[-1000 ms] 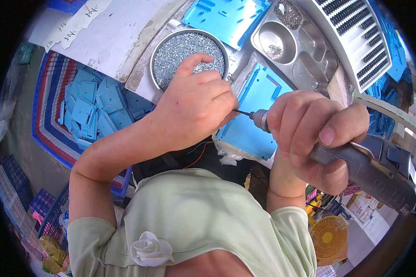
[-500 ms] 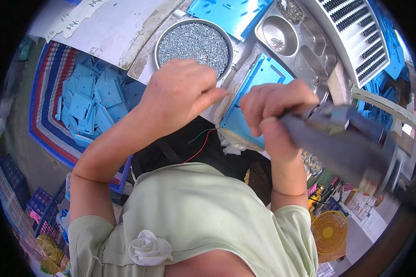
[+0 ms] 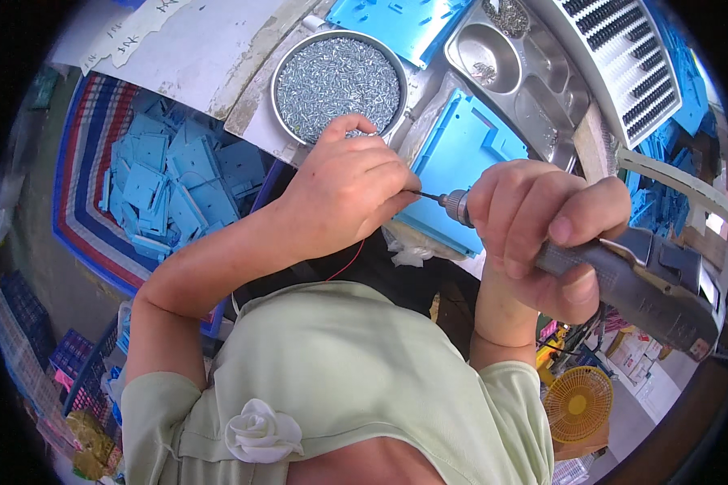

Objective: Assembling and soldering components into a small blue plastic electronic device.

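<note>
My right hand (image 3: 546, 218) is wrapped around a dark power screwdriver (image 3: 647, 283), its bit pointing left. At the bit's tip, my left hand (image 3: 348, 186) pinches thumb and fingertips together; whatever they hold is too small or hidden. Under the bit lies a light-blue panel (image 3: 465, 141) with cut-outs, resting on a plastic-wrapped pad in front of me. Just beyond my left hand stands a round metal pan (image 3: 279, 101) full of small silvery screws (image 3: 344, 81).
A metal compartment tray (image 3: 534, 77) with small parts and a white rack (image 3: 619, 61) of black pieces stand at the far right. Blue plates (image 3: 166, 174) fill a striped-lined crate (image 3: 73, 186) at left. Another blue panel (image 3: 400, 24) lies at the back.
The screwdriver has swung so its bit now meets my left fingertips. My left hand has shifted slightly right and nearer, away from the pan, and closed into a pinch.
</note>
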Action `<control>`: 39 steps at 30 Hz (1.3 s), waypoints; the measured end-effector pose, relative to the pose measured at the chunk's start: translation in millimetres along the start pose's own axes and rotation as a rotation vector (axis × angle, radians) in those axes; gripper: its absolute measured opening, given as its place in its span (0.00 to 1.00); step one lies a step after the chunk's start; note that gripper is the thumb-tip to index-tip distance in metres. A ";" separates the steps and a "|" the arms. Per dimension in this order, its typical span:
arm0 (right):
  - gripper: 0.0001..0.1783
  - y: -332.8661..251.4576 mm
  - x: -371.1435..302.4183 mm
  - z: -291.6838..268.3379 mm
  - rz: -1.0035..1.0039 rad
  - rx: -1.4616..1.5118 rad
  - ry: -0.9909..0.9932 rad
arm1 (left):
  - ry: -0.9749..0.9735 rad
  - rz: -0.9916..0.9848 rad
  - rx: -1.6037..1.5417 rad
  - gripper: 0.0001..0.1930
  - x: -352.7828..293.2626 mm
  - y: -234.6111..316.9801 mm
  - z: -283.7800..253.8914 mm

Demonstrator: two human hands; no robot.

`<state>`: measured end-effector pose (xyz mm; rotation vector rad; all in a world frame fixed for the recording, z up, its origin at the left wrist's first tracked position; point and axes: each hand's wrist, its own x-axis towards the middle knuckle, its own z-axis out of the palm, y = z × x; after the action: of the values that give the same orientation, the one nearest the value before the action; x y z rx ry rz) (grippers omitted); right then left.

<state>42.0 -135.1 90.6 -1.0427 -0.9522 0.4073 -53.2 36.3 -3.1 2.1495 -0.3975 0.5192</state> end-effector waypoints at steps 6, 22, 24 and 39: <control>0.19 0.3 -17.8 16.7 0.078 0.083 0.094 | -0.111 -0.023 0.012 0.16 -8.5 14.0 -12.7; 0.19 -38.5 -47.3 -18.2 -0.047 -0.177 0.165 | -0.056 0.162 -0.036 0.17 48.5 9.2 25.0; 0.18 -44.7 -64.4 -46.9 -0.135 -0.134 0.298 | -0.148 0.184 0.047 0.18 54.6 16.2 42.0; 0.11 -21.8 -83.0 -87.9 -0.088 -0.131 0.450 | -0.353 0.128 0.289 0.19 53.9 28.6 47.4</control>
<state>65.2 -250.5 55.7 -1.1455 -0.6220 0.0304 -9.3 -23.8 17.6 2.5152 -0.6930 0.2771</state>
